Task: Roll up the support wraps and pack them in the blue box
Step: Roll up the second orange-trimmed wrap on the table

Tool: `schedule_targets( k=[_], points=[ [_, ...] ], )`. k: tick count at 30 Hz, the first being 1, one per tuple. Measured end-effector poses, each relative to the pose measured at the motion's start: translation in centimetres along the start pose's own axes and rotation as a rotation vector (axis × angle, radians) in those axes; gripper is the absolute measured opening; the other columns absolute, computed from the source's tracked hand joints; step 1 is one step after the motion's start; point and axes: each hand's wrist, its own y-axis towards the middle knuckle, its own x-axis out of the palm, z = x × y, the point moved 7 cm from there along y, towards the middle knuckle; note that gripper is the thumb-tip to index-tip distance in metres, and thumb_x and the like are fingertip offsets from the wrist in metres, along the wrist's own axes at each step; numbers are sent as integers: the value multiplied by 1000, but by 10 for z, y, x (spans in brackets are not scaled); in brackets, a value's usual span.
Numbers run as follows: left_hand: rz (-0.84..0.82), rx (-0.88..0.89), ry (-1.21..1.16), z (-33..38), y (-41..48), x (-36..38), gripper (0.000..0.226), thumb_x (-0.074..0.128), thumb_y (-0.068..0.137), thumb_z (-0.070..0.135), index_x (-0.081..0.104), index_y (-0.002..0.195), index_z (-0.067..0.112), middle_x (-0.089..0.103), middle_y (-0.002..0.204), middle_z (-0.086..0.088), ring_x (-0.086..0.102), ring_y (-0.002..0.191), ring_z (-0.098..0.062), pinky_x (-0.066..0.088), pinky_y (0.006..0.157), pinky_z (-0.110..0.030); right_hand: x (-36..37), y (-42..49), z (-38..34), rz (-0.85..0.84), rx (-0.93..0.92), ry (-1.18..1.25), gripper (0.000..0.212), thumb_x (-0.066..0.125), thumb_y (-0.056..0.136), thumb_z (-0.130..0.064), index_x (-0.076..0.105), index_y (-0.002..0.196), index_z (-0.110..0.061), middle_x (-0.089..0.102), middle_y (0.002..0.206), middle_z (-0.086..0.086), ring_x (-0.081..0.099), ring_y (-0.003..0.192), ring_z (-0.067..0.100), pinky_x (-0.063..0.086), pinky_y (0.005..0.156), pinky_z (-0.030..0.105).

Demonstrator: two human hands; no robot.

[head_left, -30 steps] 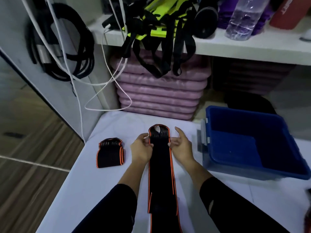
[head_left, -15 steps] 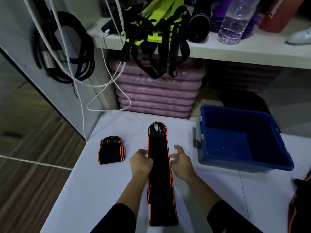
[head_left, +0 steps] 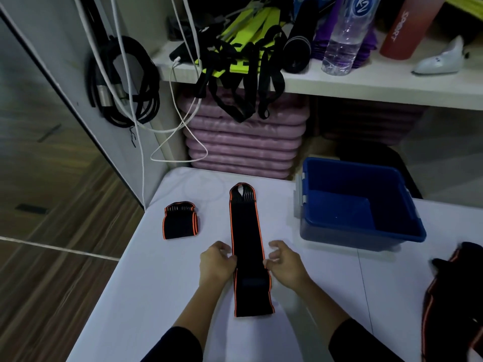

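Observation:
A long black support wrap with orange edges (head_left: 245, 231) lies flat and straight on the white table (head_left: 146, 296), its looped end pointing away from me. My left hand (head_left: 215, 263) and my right hand (head_left: 283, 262) sit at its two edges near the middle, fingers curled and pinching the orange borders. A rolled wrap of the same kind (head_left: 179, 223) rests to the left. The blue box (head_left: 407, 232) stands open to the right, nothing visible inside. More black and orange wraps (head_left: 454, 299) lie at the right edge.
A white shelf (head_left: 366, 90) overhangs the table's far side with black and yellow straps, a water bottle (head_left: 347, 40) and a red bottle. Pink mats (head_left: 245, 142) are stacked under it. Black and white cables (head_left: 122, 82) hang at the left; the table's left edge drops to a wooden floor.
Both hands have slid back along the wrap from its looped end toward its middle. The view has risen, so the wrap's near end now shows.

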Motion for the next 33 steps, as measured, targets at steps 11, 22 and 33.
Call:
schedule_targets(
  k=[11,22,33],
  points=[
    [-135,47,34,-16,-35,16,53,73,76,11,55,125,15,62,83,1,59,83,-13,46,78,-16,9,-40,10,-25,-3,134,46,75,73,-8,53,110,-24,58,72,-4,60,75,12,47,78,22],
    [-227,233,60,-41,-69,23,23,64,77,8,63,90,27,64,76,8,60,73,-9,44,64,-10,13,-81,10,-265,-248,22,37,82,65,-23,65,98,-29,64,83,-8,60,78,4,48,77,16],
    [-35,320,73,-36,-73,20,17,69,81,12,69,97,17,57,90,0,57,75,-10,38,67,-6,18,-77,6,-46,-304,-156,28,62,82,-8,68,98,-31,54,78,-11,53,71,7,46,79,21]
  ],
)
